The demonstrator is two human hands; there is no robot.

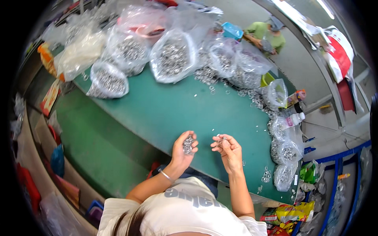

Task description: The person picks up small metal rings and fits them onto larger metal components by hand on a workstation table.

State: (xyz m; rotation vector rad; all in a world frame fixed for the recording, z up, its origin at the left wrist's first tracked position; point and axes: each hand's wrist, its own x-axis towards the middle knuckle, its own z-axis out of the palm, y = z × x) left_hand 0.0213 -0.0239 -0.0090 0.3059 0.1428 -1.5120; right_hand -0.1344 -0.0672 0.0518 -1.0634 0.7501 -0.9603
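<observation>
1. Head view: left hand (179, 151) is raised above the near edge of the green counter (149, 106), its fingers curled around a clump of metal rings (188, 144). The cupped hold probably stops the loose pieces from spilling.
2. Right hand (230, 154) is level with it and apart from it, thumb and fingers pinched on what looks like a single ring (221, 140). A fingertip pinch suits so thin a piece and leaves most of it exposed. Exact contact is too small to tell.
3. Both hands are in front of the chest, presumably to have the pieces close to the eyes.
4. Clear plastic bags of similar metal pieces line the far side; a large bag (173, 57) and a smaller bag (107, 81) have their mouths spread, which likely gives easy access to the contents.
5. A loose heap (206, 74) lies beside the far bags. More bags, including an end bag (284, 177), stand along the right edge, apparently leaving the middle as working room.
6. A small cluster of rings (266, 174) lies just beside the end bag; tiny white bits (195, 95) dot the surface, kind unclear.
</observation>
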